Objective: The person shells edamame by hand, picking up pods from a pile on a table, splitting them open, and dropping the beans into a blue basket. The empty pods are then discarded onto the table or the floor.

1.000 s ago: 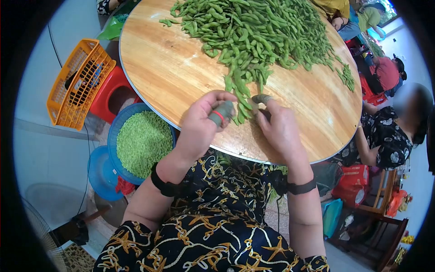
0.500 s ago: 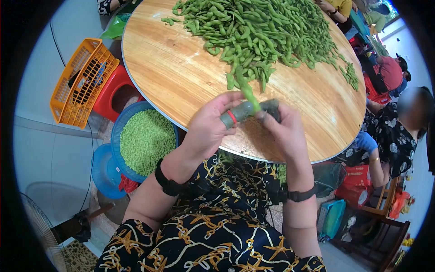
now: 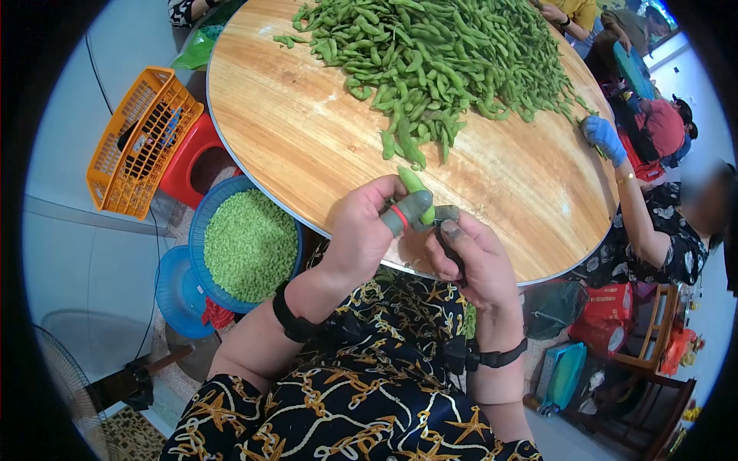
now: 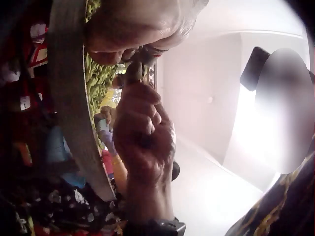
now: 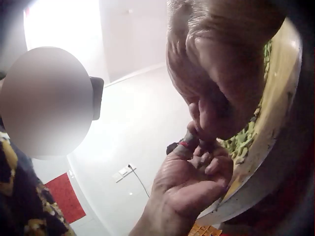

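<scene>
A green soybean pod point(image 3: 413, 181) stands tilted between the two hands near the table's front edge. My left hand point(image 3: 363, 230) pinches it; a grey-green cover with a red band wraps one finger. At the pod's lower end, my right hand point(image 3: 484, 257) has its covered forefinger and darkened thumb together, the other fingers curled inward. A dark strip point(image 3: 461, 269) shows among those right fingers; I cannot tell what it is. Both wrist views show the hands meeting at their fingertips. Beyond them lies a large heap of pods point(image 3: 461, 58).
The round wooden table point(image 3: 284, 131) has a pale rim. At left are a blue basket point(image 3: 198, 253) of shelled beans, a red stool point(image 3: 178, 173) and an orange crate point(image 3: 96, 173). A blue-gloved hand point(image 3: 603, 140) reaches onto the table's right side.
My right hand has come from the loose pods to my left hand, and a pod is now held between them. The other person's blue-gloved hand has risen to the table's right edge.
</scene>
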